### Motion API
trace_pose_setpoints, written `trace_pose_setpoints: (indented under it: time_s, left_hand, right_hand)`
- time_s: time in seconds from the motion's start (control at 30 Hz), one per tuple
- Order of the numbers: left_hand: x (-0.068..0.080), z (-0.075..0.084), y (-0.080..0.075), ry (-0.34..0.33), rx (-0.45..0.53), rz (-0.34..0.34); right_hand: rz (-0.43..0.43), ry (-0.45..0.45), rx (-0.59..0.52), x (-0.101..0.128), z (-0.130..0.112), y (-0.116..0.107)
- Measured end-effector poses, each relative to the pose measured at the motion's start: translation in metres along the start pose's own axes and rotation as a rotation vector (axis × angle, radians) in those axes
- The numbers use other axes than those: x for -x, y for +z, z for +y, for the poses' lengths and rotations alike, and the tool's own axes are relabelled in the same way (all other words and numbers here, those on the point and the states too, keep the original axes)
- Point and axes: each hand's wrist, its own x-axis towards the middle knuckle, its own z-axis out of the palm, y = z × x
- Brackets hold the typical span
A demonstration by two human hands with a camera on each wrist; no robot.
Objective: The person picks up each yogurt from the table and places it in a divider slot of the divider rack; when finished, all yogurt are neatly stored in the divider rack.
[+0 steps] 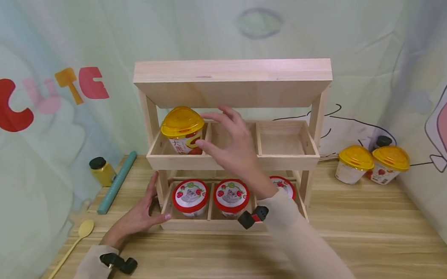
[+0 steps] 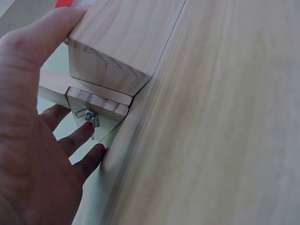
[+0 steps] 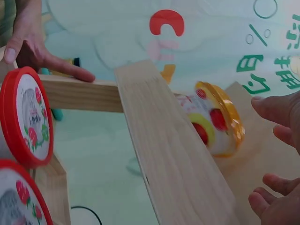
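Observation:
A wooden two-tier rack [image 1: 232,82] with a slanted roof stands on the table. A yellow-lidded cup [image 1: 182,129] sits in the left compartment of its upper tier; the middle and right compartments hold nothing. My right hand [image 1: 218,130] hovers open just right of that cup, fingers spread and holding nothing; the right wrist view shows its fingertips [image 3: 276,136] a little apart from the cup [image 3: 215,119]. My left hand [image 1: 152,203] rests on the rack's lower left corner, thumb along the front board and fingers straight against the side [image 2: 75,140]. Three red-lidded cups [image 1: 190,196] fill the lower tier.
Two more yellow-lidded cups [image 1: 372,163] stand at the back right by the wall, a dark-capped bottle [image 1: 382,142] behind them. Left of the rack are a yellow jar [image 1: 101,170], a teal rod [image 1: 117,182] and a yellow spoon [image 1: 75,241]. A printed curtain hangs behind.

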Motion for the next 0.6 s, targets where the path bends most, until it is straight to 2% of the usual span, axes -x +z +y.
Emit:
trace_pose_setpoints:
  time_s: [0.23, 0.43, 0.6]
  left_hand:
    - [0.000, -0.002, -0.001, 0.017, 0.002, -0.001]
    - [0.001, -0.001, 0.001, -0.010, 0.000, -0.003]
    - [0.000, -0.001, 0.001, -0.003, -0.008, 0.000]
  right_hand:
    - [0.033, 0.021, -0.047, 0.021, 0.011, -0.042]
    - [0.080, 0.006, -0.001, 0.044, 0.020, -0.067]
    - [0.111, 0.029, 0.053, 0.061, 0.026, -0.088]
